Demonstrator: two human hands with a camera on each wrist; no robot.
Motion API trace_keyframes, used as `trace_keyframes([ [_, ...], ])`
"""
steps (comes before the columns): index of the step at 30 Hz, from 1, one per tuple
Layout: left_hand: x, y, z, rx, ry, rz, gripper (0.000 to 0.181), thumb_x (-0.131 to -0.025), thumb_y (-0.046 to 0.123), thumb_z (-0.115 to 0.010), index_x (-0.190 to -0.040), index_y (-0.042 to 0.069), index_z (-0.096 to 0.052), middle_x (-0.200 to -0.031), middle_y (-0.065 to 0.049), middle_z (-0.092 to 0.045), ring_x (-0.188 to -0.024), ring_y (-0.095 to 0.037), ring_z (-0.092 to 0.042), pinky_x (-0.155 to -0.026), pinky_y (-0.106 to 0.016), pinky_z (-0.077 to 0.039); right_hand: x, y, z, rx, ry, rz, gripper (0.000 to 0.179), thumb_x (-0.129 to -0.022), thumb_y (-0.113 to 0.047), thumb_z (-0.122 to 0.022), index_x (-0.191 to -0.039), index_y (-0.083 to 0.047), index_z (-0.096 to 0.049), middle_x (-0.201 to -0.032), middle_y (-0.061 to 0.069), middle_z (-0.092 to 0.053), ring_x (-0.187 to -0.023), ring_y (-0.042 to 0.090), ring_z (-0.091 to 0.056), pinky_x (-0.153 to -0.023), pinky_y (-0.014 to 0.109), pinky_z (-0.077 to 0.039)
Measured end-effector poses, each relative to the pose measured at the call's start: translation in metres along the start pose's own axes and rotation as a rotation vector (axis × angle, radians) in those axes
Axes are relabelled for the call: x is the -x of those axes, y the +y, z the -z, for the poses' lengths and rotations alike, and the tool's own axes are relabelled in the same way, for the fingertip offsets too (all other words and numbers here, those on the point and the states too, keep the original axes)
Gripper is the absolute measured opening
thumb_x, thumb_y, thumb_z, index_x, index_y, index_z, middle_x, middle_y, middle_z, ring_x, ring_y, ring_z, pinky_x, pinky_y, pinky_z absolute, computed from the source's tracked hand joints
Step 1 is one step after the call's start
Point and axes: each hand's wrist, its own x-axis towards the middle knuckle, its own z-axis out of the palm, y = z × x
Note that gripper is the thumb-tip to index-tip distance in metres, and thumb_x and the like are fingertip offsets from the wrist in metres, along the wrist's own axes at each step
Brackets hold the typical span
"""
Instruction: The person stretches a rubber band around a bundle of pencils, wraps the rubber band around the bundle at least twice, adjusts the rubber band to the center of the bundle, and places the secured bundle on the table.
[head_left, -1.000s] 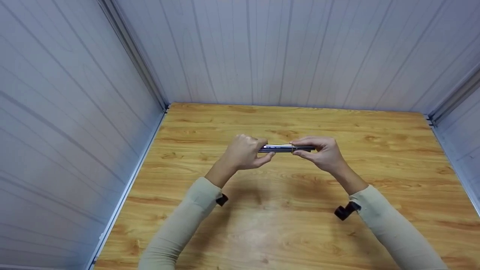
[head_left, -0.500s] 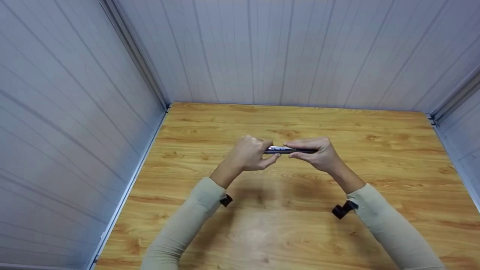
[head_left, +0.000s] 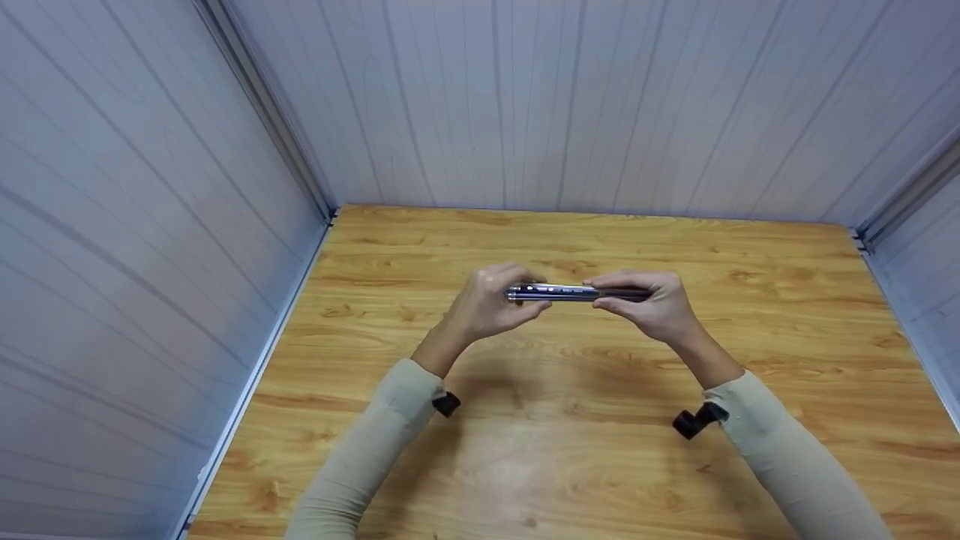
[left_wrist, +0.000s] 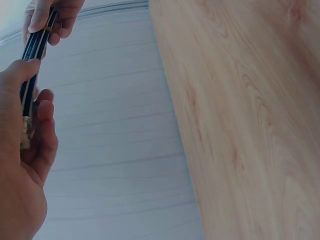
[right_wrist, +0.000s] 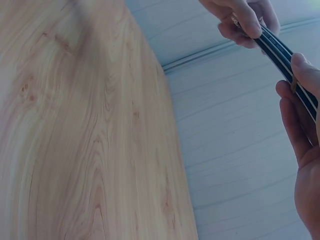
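Observation:
A bundle of slim dark pencils (head_left: pixel 566 293) with shiny printed sides is held level above the table. My left hand (head_left: pixel 487 304) holds its left part, thumb on the near side and fingers on the far side. Bright, metallic-looking ends (left_wrist: pixel 26 131) show inside the left hand in the left wrist view. My right hand (head_left: pixel 656 306) pinches the other part between thumb and fingers. Around the bundle, by the right fingertips, runs a thin tan rubber band (right_wrist: pixel 294 85). The right tip of the bundle is hidden in the right hand.
Below the hands spreads a wood-grain table (head_left: pixel 525 450). Pale panelled walls (head_left: pixel 525 105) stand along its back, left and right edges. A small black camera mount (head_left: pixel 690 421) hangs at the right wrist, another (head_left: pixel 447 404) at the left.
The hands first come closer together, then move slightly apart. The bundle's left end, earlier covered by the left hand, now shows between thumb and fingers. The rubber band has shifted a little right.

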Motion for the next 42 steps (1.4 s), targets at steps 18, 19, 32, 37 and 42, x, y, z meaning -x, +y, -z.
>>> trace_keyframes([
  [18, 0.004, 0.0, -0.026, 0.291, 0.197, -0.061, 0.02, -0.084, -0.003, -0.088, -0.098, -0.002, -0.074, -0.097, -0.018, -0.072, -0.084, -0.026, -0.072, -0.079, -0.027, -0.065, 0.006, 0.005, -0.011, -0.036, 0.048, -0.038, 0.018, -0.089, 0.024, -0.077, -0.105, 0.019, -0.07, -0.111, -0.006, -0.08, -0.09, 0.003, -0.078, -0.077, 0.017, -0.064],
  [19, 0.005, 0.0, -0.025, 0.294, 0.197, -0.043, 0.02, -0.084, -0.003, -0.088, -0.098, -0.002, -0.075, -0.097, -0.018, -0.073, -0.083, -0.024, -0.072, -0.078, -0.027, -0.065, 0.006, 0.005, -0.01, -0.018, 0.05, -0.034, 0.021, -0.089, 0.025, -0.077, -0.108, 0.019, -0.07, -0.108, -0.006, -0.079, -0.088, 0.001, -0.077, -0.075, 0.016, -0.063],
  [32, 0.005, 0.0, -0.019, 0.36, 0.211, 0.095, 0.018, -0.083, -0.004, -0.086, -0.098, -0.002, -0.077, -0.097, -0.019, -0.075, -0.086, -0.009, -0.066, -0.075, -0.021, -0.056, 0.009, 0.004, -0.005, 0.075, 0.049, 0.015, 0.03, -0.085, 0.025, -0.08, -0.109, 0.007, -0.081, -0.11, 0.009, -0.079, -0.099, 0.006, -0.079, -0.086, 0.019, -0.066],
  [37, 0.005, 0.006, -0.021, 0.348, 0.172, 0.091, 0.018, -0.085, -0.003, -0.085, -0.099, -0.001, -0.075, -0.098, -0.018, -0.074, -0.086, -0.01, -0.067, -0.076, -0.022, -0.058, 0.005, 0.002, -0.01, 0.059, 0.006, 0.042, 0.03, -0.083, 0.027, -0.082, -0.109, 0.012, -0.082, -0.116, -0.005, -0.084, -0.106, 0.006, -0.081, -0.088, 0.02, -0.066],
  [42, 0.005, 0.007, -0.019, 0.29, 0.141, 0.039, 0.02, -0.086, -0.003, -0.087, -0.102, -0.001, -0.075, -0.099, -0.018, -0.075, -0.088, -0.022, -0.073, -0.08, -0.026, -0.063, 0.004, 0.003, -0.011, 0.04, 0.011, 0.066, 0.032, -0.081, 0.029, -0.081, -0.109, 0.014, -0.082, -0.115, -0.004, -0.086, -0.104, 0.007, -0.082, -0.085, 0.02, -0.066],
])
